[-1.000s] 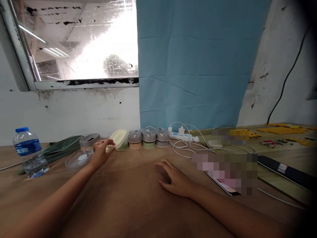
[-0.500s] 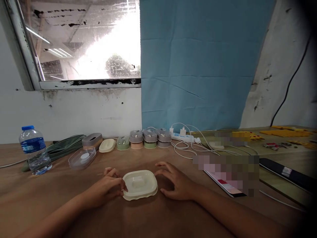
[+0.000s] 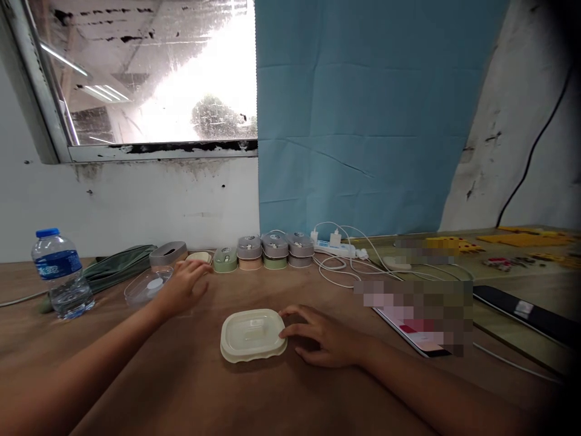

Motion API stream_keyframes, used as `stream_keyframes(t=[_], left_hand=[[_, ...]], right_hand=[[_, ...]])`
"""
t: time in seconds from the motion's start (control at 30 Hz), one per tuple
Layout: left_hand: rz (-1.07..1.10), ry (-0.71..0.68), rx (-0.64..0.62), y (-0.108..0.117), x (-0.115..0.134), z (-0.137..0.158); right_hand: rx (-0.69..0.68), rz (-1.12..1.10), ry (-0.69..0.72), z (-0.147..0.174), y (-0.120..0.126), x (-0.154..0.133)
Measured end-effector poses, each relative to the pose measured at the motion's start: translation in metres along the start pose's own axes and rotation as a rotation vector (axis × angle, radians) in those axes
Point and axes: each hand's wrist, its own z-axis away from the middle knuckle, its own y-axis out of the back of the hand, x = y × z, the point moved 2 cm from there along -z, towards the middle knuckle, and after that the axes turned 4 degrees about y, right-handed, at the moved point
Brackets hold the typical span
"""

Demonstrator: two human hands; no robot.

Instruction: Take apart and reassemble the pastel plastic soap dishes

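A cream plastic tray-like piece (image 3: 247, 334) with a rounded rim lies flat on the brown table in front of me. My right hand (image 3: 320, 336) rests at its right edge, fingers apart and curved, the fingertips touching the rim. Farther back on the left, my left hand (image 3: 185, 286) reaches over the table with its fingers stretched forward, holding nothing I can see. It is close to a second cream piece (image 3: 198, 257), which it partly hides, and to a clear plastic container (image 3: 145, 289).
A water bottle (image 3: 61, 275) and a dark green pouch (image 3: 120, 266) stand at the left. Along the wall sit a grey oval box (image 3: 167, 254), a green box (image 3: 225, 260) and stacked grey-lidded boxes (image 3: 275, 245). White cables run from a power strip (image 3: 336, 248); a phone-like device (image 3: 420, 339) lies right.
My left hand has let go of the cream piece and moved back and left toward the second cream piece. My right hand has come to touch the near piece's right edge.
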Motion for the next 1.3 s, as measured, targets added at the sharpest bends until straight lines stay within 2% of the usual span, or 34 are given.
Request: stream_keyframes(t=[0.07, 0.13, 0.27, 0.43, 0.6, 0.7, 0.77, 0.83, 0.9, 0.97, 1.07, 1.13, 1.2, 1.3], left_hand=[[-0.173, 0.132, 0.016, -0.005, -0.028, -0.018], [-0.327, 0.335, -0.009, -0.011, -0.057, -0.032], [-0.429, 0.541, -0.078, -0.018, -0.099, -0.039], [-0.480, 0.584, -0.170, -0.025, -0.121, -0.030], [-0.461, 0.560, -0.153, -0.024, -0.122, -0.031], [-0.417, 0.509, -0.078, -0.014, -0.111, -0.038], [-0.388, 0.465, -0.011, -0.002, -0.095, -0.039], [-0.302, 0.410, 0.080, 0.010, -0.070, -0.035], [-0.066, 0.353, 0.220, 0.019, -0.038, -0.022], [0.136, 0.323, 0.281, 0.023, -0.003, -0.003], [0.254, 0.215, 0.210, 0.017, 0.040, 0.028], [0.284, 0.087, 0.143, 0.011, 0.057, 0.043], [0.305, -0.018, 0.101, 0.006, 0.061, 0.051], [0.320, -0.110, 0.042, -0.001, 0.054, 0.054]], right_hand=[[-0.002, 0.004, 0.007, 0.000, 0.000, 0.000], [-0.006, 0.012, 0.003, 0.000, 0.000, 0.000], [-0.014, 0.020, -0.004, -0.001, 0.001, -0.002], [-0.008, 0.025, 0.005, -0.001, 0.001, -0.001], [-0.005, 0.031, 0.011, 0.000, -0.001, 0.000], [-0.005, 0.025, 0.007, -0.001, -0.001, 0.000], [-0.007, 0.024, 0.002, -0.001, 0.000, 0.000], [-0.019, 0.021, 0.002, -0.001, 0.000, 0.000], [-0.017, 0.020, 0.005, 0.000, -0.001, 0.000], [0.038, 0.043, -0.002, 0.000, -0.001, 0.001], [0.166, 0.134, -0.048, 0.000, -0.001, 0.002], [0.198, 0.178, -0.075, 0.000, -0.002, 0.003], [0.193, 0.188, -0.089, 0.000, -0.003, 0.005], [0.190, 0.195, -0.082, 0.001, -0.003, 0.006]])
